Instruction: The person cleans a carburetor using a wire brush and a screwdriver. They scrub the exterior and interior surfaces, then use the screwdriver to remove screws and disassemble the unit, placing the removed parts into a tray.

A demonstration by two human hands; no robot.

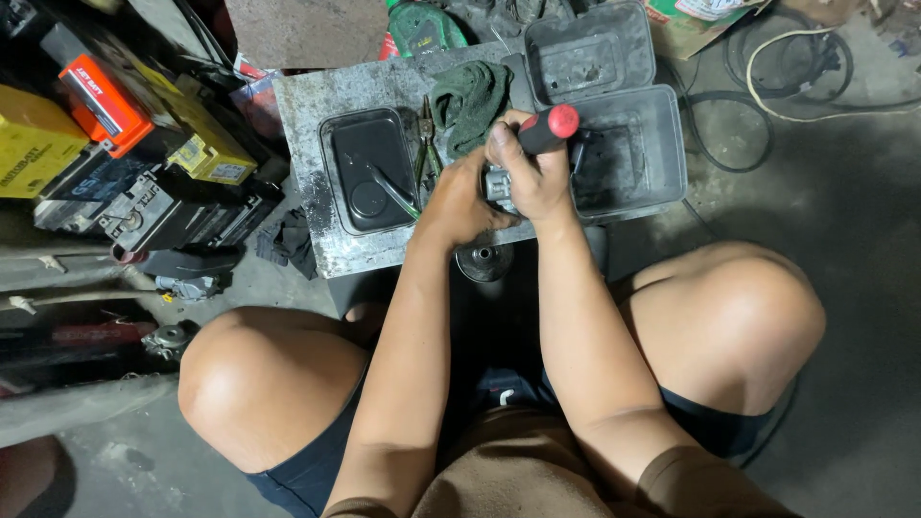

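1. My right hand (532, 168) is wrapped tight around a screwdriver with a red-and-black handle (549, 128); the red butt end sticks up out of my fist, and the shaft is hidden under my fingers.
2. My left hand (459, 197) is closed around a small grey metal part (499, 184), pressed right up against my right hand. Only a sliver of that part shows between my two hands, so I cannot tell its exact shape.
3. Everything I name sits relative to that metal part. It is held over the near edge of a worn, stained metal slab (312, 125) that serves as my bench top.
4. Just to the right of the part lies an open grey plastic case (662, 163), with its lid (585, 48) lying open farther from me.
5. To the left of the part rests a black oily tray (369, 173), with a thin tube or wire lying across it.
6. Just beyond the part, on the slab, lies a dark green rag (470, 96), and beside the rag a pair of green-handled pliers (426, 144).
7. Below the part, near the slab's edge and between my knees, sits a small round metal cup-like piece (484, 261).
8. Far left of the part stand stacked boxes, yellow (34, 139) and orange (101, 96).
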